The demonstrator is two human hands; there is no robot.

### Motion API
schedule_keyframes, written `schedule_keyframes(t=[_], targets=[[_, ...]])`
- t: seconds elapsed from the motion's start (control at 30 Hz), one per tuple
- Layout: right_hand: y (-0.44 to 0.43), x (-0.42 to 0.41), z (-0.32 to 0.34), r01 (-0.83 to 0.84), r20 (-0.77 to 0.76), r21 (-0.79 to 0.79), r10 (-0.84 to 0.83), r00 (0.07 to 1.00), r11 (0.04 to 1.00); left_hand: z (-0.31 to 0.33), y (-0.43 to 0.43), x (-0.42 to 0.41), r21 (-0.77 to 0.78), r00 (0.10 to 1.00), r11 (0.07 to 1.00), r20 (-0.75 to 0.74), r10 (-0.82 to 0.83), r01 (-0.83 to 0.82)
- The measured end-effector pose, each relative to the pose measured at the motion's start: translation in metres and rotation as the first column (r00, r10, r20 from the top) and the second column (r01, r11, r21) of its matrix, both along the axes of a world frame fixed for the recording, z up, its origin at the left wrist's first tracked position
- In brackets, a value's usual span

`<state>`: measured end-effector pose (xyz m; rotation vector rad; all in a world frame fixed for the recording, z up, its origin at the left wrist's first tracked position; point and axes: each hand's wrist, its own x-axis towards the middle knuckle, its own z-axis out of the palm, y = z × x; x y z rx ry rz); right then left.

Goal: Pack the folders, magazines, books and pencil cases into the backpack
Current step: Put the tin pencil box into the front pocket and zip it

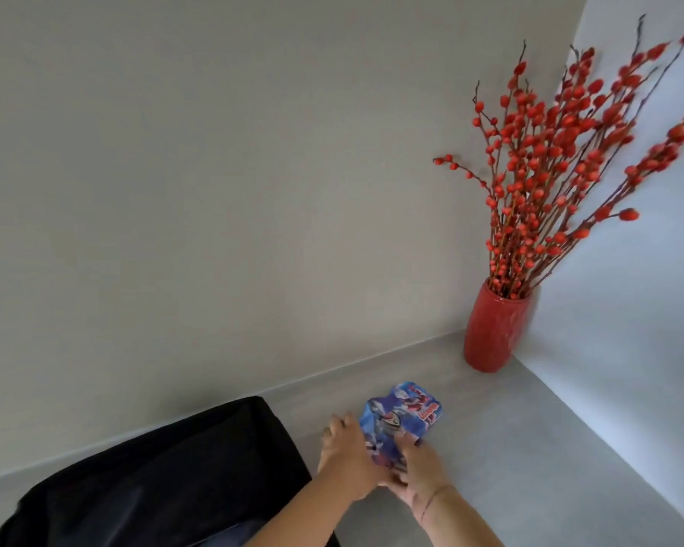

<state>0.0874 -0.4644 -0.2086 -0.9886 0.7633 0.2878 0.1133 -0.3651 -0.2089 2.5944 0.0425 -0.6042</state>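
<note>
A blue pencil case (401,414) with red cartoon figures printed on it lies on the grey surface, right of centre at the bottom. My left hand (348,456) grips its left side. My right hand (417,467) holds its near end, fingers wrapped over the edge. The black backpack (155,479) lies at the bottom left, just left of my left forearm. Its opening cannot be made out from here. No folders, magazines or books are in view.
A red vase (490,333) with tall branches of red buds (561,159) stands in the far right corner where two walls meet. The grey surface (549,467) runs along the back wall (214,191).
</note>
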Motion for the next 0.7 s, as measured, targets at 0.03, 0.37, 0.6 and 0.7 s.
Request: schedule_keyframes(t=[0.03, 0.37, 0.6, 0.7], targets=[[0.0, -0.006, 0.004, -0.011, 0.038, -0.025, 0.012, 0.999, 1.0, 0.012, 0.005, -0.011, -0.047, 1.0, 0.999, 0.019, 0.015, -0.014], [0.023, -0.083, 0.05, -0.401, 0.311, -0.015, 0.385, 0.869, 0.916, 0.09, 0.171, -0.128, 0.033, 0.849, 0.987, 0.506, -0.155, 0.16], [0.081, -0.139, 0.075, -0.752, 0.204, 0.144, 0.724, 0.659, 0.643, 0.086, 0.259, -0.151, 0.236, 0.83, 0.953, 0.557, 0.028, -0.19], [0.108, -0.15, 0.071, -0.789, 0.154, 0.186, 0.775, 0.613, 0.586, 0.095, 0.258, -0.147, 0.132, 0.829, 0.957, 0.539, 0.149, -0.258]])
